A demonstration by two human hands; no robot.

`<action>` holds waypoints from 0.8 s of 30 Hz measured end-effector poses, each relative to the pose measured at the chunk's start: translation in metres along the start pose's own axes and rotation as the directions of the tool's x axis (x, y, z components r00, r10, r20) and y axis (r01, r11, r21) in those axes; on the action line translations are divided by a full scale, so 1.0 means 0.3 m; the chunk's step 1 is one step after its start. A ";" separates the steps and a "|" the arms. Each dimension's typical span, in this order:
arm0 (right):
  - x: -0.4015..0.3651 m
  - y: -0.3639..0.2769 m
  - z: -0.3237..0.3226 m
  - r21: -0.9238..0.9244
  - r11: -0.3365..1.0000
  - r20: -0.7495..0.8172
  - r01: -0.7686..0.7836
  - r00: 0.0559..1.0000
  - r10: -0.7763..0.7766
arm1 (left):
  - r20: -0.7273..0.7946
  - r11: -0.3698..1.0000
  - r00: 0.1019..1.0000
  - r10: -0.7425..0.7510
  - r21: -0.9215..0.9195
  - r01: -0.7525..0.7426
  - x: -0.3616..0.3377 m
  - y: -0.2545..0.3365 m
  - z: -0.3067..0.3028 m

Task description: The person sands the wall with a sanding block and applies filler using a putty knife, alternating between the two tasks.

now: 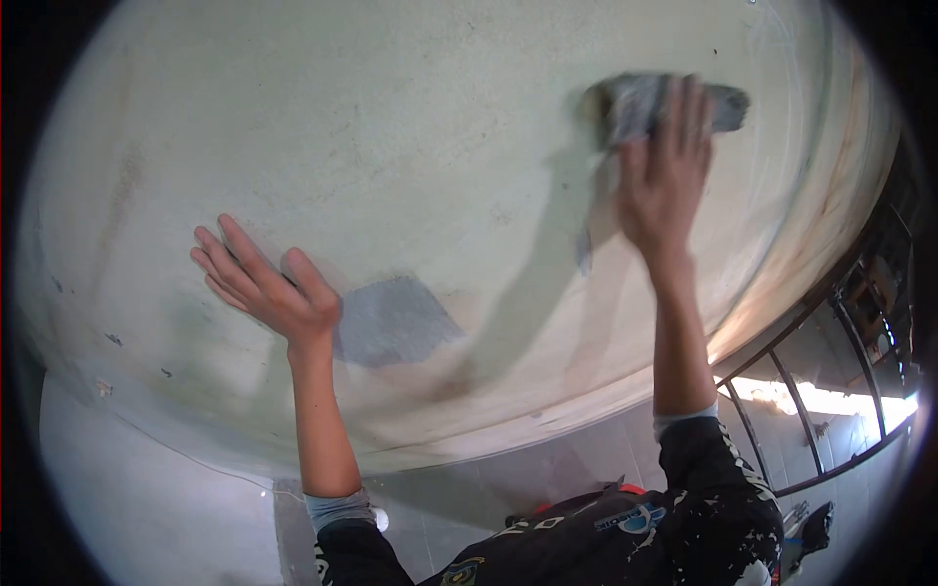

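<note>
A large, pale green-white curved surface point(420, 176), with scuffs and stains, fills most of the head view. On its upper right my right hand point(669, 181) grips a dark grey block point(728, 107) that looks like a sanding block, its fingers laid over the top; motion blurs both, and the block's underside is hidden. Lower on the left, my left hand point(269, 288) is open, fingers spread, seemingly resting on the surface with nothing in it. Beside that wrist is a grey four-sided patch point(396, 320).
A dark metal frame with bars point(796, 410) stands at the lower right, near a bright strip of light. Tiled floor point(576, 469) shows below the surface's edge. A thin cable point(210, 467) runs at the lower left. Dark clutter point(811, 527) lies at bottom right.
</note>
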State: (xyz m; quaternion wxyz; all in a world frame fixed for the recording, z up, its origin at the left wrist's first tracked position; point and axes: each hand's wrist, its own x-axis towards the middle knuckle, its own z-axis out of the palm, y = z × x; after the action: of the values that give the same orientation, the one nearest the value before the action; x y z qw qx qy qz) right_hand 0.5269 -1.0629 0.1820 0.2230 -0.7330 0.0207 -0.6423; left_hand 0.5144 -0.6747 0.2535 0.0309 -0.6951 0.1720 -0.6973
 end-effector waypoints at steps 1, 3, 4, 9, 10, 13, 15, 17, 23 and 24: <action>-0.006 -0.016 0.009 0.001 1.000 0.002 -0.003 1.000 0.003 | 0.003 1.000 1.000 -0.020 0.016 0.020 -0.001 0.007 0.003; -0.018 -0.092 0.044 0.086 0.994 -0.055 -0.074 0.995 0.079 | 0.002 0.999 0.999 -0.034 0.026 0.034 0.000 0.011 0.006; -0.091 -0.154 0.078 0.103 0.995 -0.044 -0.003 0.999 0.008 | 0.010 0.999 0.999 -0.043 0.030 0.042 0.001 0.013 0.006; -0.586 -0.397 0.063 0.253 0.943 0.452 0.216 0.836 -0.313 | 0.024 1.000 1.000 -0.004 0.017 0.004 -0.002 -0.004 -0.002; -0.560 -0.358 0.045 0.247 0.946 0.456 0.212 0.836 -0.306 | 0.024 1.000 1.000 -0.001 0.023 0.001 -0.004 0.000 -0.003; -0.331 -0.215 0.021 0.240 0.933 0.395 0.268 0.851 -0.346 | 0.033 0.999 0.999 0.006 0.032 -0.007 -0.010 -0.020 -0.003; -0.099 -0.181 -0.007 0.160 0.975 0.210 0.155 0.960 -0.187 | 0.046 0.999 0.999 -0.006 0.036 0.005 -0.024 -0.028 -0.010; -0.011 -0.181 -0.021 0.098 0.987 0.087 0.129 0.987 -0.137 | 0.061 0.998 0.998 -0.033 0.060 0.029 -0.024 -0.020 -0.012; -0.160 -0.160 -0.071 0.102 0.992 0.221 0.073 0.971 -0.094 | 0.046 0.999 0.999 -0.020 0.050 0.017 -0.024 -0.025 -0.006; -0.195 -0.141 -0.094 0.102 0.992 0.223 0.079 0.970 -0.100 | 0.044 0.998 0.999 -0.025 0.052 0.023 -0.023 -0.027 -0.005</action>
State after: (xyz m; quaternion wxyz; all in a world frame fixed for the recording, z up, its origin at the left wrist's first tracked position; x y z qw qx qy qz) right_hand 0.4791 -1.0148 0.1446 0.2286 -0.7907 -0.0677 -0.5639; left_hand 0.5148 -0.6650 0.2492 0.0441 -0.7116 0.1450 -0.6861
